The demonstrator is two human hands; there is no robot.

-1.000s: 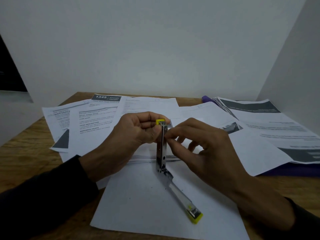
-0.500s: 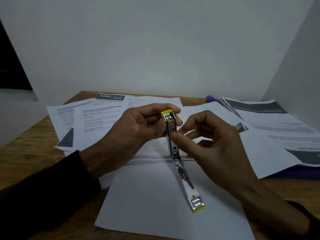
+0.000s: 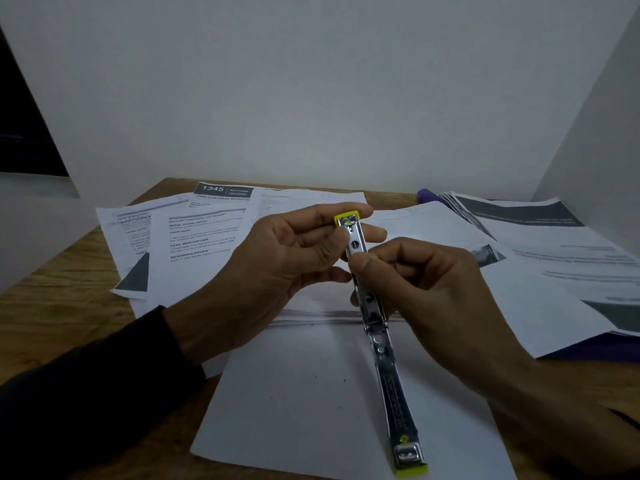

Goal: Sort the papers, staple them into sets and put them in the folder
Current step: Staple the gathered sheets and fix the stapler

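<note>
The left hand [image 3: 277,268] grips the top of the opened-out stapler [image 3: 375,336], and the right hand [image 3: 426,292] pinches its middle, likely to check the staples before joining the papers [image 3: 207,244].

Head view, down over table [image 3: 62,306]

There is one stapler [image 3: 372,317], opened out flat. Two hands [image 3: 277,268] hold it. One purple folder [image 3: 588,348] lies under many loose papers [image 3: 201,237], too overlapped to count.
</note>
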